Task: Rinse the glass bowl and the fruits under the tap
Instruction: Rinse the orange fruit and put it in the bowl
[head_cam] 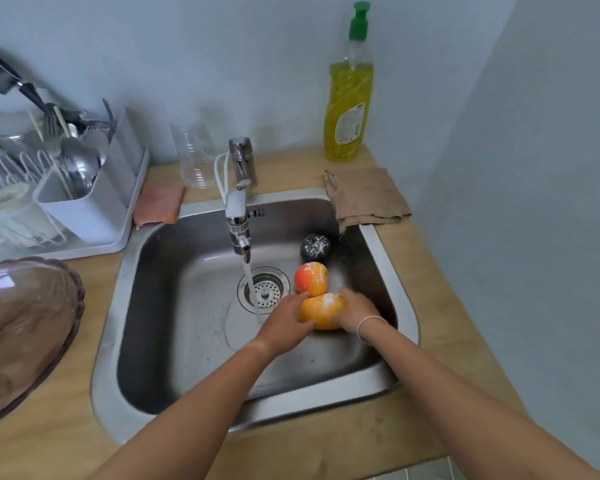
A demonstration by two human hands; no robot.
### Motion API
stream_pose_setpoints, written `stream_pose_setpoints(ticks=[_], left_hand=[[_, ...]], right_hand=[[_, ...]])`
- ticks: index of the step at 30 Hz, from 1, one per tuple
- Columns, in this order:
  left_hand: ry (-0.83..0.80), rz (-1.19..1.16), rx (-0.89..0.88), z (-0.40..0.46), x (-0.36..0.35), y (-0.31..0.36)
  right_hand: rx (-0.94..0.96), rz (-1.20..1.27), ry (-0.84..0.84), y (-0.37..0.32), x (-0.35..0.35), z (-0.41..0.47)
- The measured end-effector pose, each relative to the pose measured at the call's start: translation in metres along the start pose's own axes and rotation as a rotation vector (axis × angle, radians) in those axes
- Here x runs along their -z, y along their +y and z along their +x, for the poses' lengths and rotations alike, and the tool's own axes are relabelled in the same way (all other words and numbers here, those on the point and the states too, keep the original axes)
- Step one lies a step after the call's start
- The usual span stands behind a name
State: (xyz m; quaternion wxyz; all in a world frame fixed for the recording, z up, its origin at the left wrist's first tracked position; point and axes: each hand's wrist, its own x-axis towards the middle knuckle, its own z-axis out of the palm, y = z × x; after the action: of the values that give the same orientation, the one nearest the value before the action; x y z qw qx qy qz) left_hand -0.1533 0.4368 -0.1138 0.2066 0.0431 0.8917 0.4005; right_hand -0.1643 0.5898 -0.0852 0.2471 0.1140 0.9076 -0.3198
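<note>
An orange-yellow fruit dusted with white powder sits low in the steel sink, held between both hands. My left hand grips its left side and my right hand grips its right side. Just behind it lies a red-orange fruit, and farther back a dark fruit, both powdered. Water runs from the tap onto the drain, just left of the held fruit. The tinted glass bowl lies upside down on the wooden counter at the left.
A dish rack with cutlery stands at the back left, a pink sponge beside it. A clear glass stands behind the tap. A yellow dish soap bottle and a brown cloth are at the back right, near the wall.
</note>
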Motion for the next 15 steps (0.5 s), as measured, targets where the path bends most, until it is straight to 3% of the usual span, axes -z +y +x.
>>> stream_pose_setpoints(ticks=[5,15], left_hand=[[-0.053,-0.048,0.049,0.015,-0.008,-0.011],[-0.037,-0.445,0.233,0.003,0.008,-0.034]], right_hand=[[-0.050,-0.070,-0.037,0.006,-0.010,0.016],[0.003,-0.008,-0.080,-0.002,-0.027,0.007]])
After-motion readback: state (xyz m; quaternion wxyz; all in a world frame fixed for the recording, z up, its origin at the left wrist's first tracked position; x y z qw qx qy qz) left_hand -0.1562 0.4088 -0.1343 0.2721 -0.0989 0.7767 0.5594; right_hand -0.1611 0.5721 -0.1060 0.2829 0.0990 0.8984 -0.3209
